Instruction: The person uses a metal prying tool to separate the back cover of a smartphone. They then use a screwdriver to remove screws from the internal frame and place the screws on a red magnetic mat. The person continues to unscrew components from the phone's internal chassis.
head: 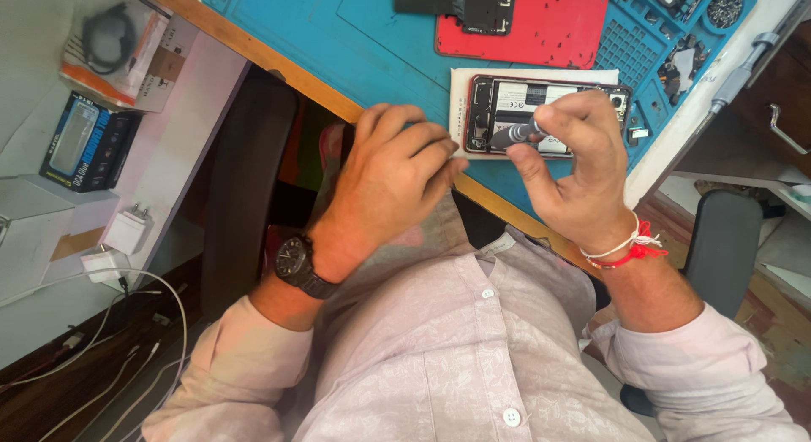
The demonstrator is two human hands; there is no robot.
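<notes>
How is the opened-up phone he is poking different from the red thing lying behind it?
The opened phone shows its insides, a pale battery and dark parts; the red back cover is mostly a plain red sheet. The phone rests on a white pad; the cover lies straight on the blue mat. The right hand holds a screwdriver over the phone, with the left hand beside it; nothing touches the cover. Both lie flat.

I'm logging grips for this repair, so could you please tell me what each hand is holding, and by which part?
The right hand holds a screwdriver by its grey handle, tip over the opened phone. The left hand grips nothing; it rests at the phone's left end.
</notes>
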